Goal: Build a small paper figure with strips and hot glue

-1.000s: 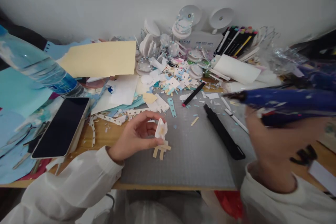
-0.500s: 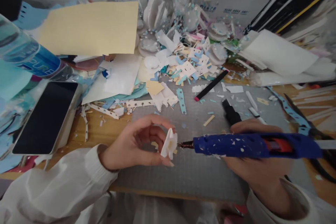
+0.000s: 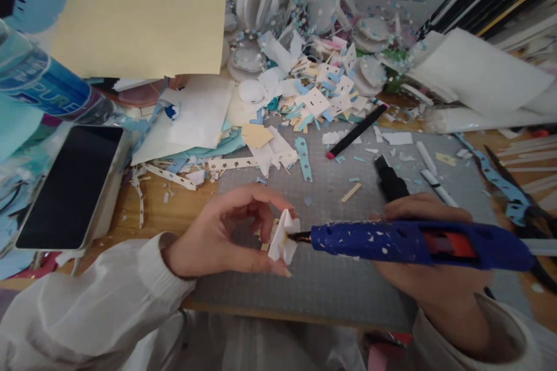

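Between thumb and fingers, my left hand [image 3: 237,235] pinches a small folded white paper piece [image 3: 282,239] above the grey cutting mat [image 3: 331,295]. Small yellowish bits show behind the piece. My right hand [image 3: 429,278] is wrapped round a blue hot glue gun [image 3: 369,242] speckled with white flecks. Its dark metal nozzle points left and meets the inside of the white piece, where a yellowish spot shows. The gun hides part of the right fingers. A white glue stick [image 3: 542,247] sticks out of its rear end.
Small paper cutouts with drawn faces [image 3: 317,101] are heaped at the back. A black pen [image 3: 357,131] and paper scraps lie on the mat. On the left are a phone [image 3: 72,185], a water bottle [image 3: 43,78] and yellow card [image 3: 143,29]. Scissors [image 3: 539,220] lie at right.
The glue gun's nozzle has moved slightly left, further into the folded paper piece. The piece has turned a little in my left hand. The head view has shifted slightly.
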{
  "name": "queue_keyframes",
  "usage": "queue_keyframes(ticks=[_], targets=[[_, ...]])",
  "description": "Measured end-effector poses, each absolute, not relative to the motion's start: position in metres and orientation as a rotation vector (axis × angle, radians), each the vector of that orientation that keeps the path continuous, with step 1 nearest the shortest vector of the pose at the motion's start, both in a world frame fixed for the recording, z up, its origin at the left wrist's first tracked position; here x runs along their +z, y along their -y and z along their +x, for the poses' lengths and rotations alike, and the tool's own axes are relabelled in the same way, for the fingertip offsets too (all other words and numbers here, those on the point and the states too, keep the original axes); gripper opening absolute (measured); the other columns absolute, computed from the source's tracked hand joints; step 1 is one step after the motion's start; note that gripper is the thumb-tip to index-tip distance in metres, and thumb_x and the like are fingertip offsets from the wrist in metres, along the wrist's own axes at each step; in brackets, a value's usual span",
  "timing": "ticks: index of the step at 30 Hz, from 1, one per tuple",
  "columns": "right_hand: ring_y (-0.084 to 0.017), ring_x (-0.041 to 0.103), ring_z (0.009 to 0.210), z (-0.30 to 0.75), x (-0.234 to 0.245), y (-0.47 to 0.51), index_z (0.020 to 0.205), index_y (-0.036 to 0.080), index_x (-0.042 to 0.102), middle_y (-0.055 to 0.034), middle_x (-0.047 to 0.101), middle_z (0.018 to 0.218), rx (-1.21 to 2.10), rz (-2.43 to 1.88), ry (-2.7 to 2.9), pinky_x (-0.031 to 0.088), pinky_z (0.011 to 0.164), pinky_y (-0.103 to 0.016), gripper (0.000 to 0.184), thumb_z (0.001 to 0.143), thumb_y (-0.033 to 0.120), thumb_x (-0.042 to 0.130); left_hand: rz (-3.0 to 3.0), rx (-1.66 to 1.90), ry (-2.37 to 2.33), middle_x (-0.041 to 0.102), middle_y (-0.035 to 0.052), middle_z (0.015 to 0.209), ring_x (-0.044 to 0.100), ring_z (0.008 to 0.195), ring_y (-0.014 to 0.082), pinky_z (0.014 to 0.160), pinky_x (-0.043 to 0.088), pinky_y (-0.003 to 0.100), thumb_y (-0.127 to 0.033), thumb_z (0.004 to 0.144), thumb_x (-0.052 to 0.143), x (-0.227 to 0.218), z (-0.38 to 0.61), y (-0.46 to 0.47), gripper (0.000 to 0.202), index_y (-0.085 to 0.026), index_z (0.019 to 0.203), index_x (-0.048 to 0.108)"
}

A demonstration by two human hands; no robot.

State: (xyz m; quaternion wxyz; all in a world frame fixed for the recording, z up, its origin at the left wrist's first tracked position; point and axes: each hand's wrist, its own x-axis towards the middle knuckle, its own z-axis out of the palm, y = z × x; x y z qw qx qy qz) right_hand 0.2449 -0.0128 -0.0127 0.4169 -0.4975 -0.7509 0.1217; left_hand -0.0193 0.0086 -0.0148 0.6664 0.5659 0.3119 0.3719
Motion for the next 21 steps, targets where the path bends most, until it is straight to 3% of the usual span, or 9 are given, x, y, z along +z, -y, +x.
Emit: queue_keyframes(ticks=[8, 14, 21], targets=[[-0.016, 0.059, 0.057, 0.249, -0.018, 0.014, 0.083, 0.025, 0.057, 0.0041, 0.061, 0.069, 0.337, -1.239, 1.861, 0.047, 0.049, -0.029, 0.029, 0.060, 0.015, 0.072, 1.295, 0.841, -0.691, 0.067, 0.0043, 0.097, 0.061, 0.074, 0.0128, 0.061, 0.048, 0.021, -0.012, 0.059, 0.086, -0.016, -0.019, -0.008, 0.052, -0.022, 0.104, 0.063], [-0.017, 0.059, 0.058, 0.254, -0.019, 0.015, 0.083, 0.026, 0.057, 0.0032, 0.061, 0.070, 0.329, -1.244, 1.896, 0.047, 0.049, -0.030, 0.029, 0.060, 0.018, 0.072, 1.327, 0.830, -0.719, 0.066, 0.0029, 0.090, 0.060, 0.072, 0.0124, 0.059, 0.046, 0.021, -0.014, 0.059, 0.087, -0.015, -0.019, -0.007, 0.050, -0.021, 0.102, 0.063], [-0.018, 0.060, 0.060, 0.260, -0.020, 0.019, 0.084, 0.026, 0.059, 0.0020, 0.061, 0.072, 0.414, -1.258, 1.914, 0.047, 0.051, -0.033, 0.028, 0.060, 0.032, 0.074, 1.349, 0.838, -0.733, 0.065, 0.0031, 0.084, 0.059, 0.071, 0.0131, 0.057, 0.042, 0.021, -0.017, 0.059, 0.087, -0.016, -0.019, -0.008, 0.050, -0.020, 0.102, 0.063]])
